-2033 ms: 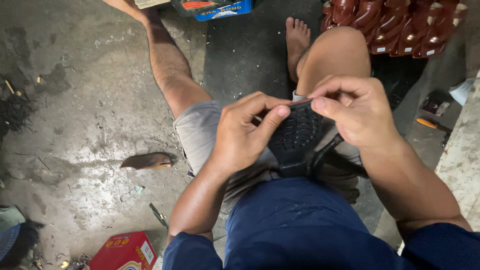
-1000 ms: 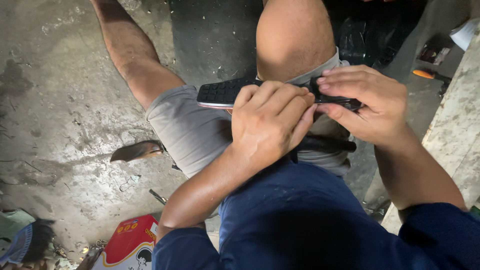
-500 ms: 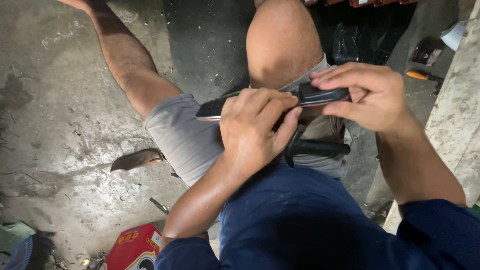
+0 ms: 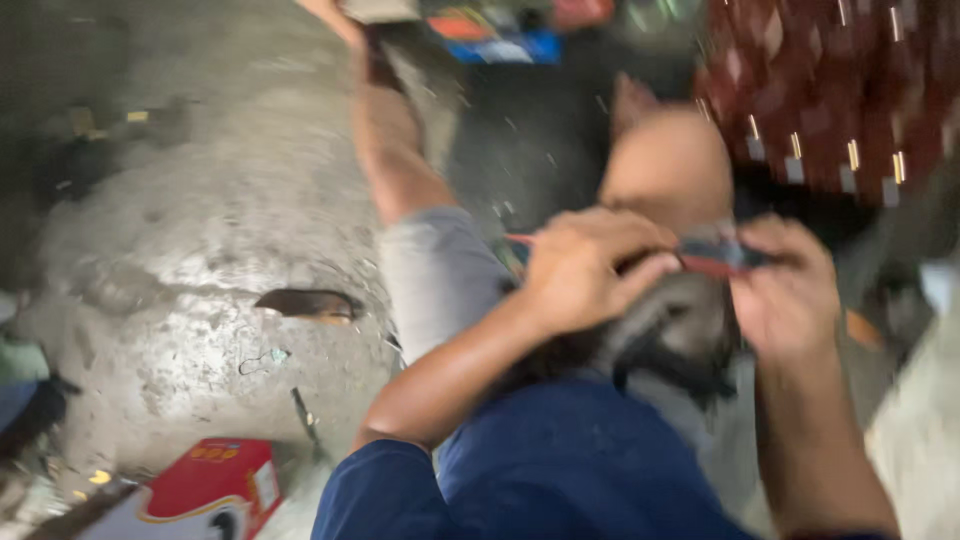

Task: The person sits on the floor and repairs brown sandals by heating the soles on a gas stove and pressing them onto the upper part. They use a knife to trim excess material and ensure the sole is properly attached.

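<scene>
The picture is blurred by motion. My left hand (image 4: 585, 268) and my right hand (image 4: 785, 290) both grip a dark shoe piece (image 4: 715, 255) held over my lap, its thin edge showing a reddish strip between the hands. The left fingers curl over its near end and the right fingers pinch its far end. Below it a dark grey rounded form (image 4: 670, 335) rests on my thigh. My bare knee (image 4: 670, 165) rises just behind the hands.
I sit on a stained concrete floor (image 4: 180, 230) with legs apart. A brown sole piece (image 4: 305, 303) lies on the floor at left. A red box (image 4: 210, 480) stands at the bottom left. Rows of dark red shoe parts (image 4: 830, 90) fill the top right.
The view has swung up and blurred. Both hands still hold the dark shoe piece, which has shifted to the right and stays edge-on above my thigh.
</scene>
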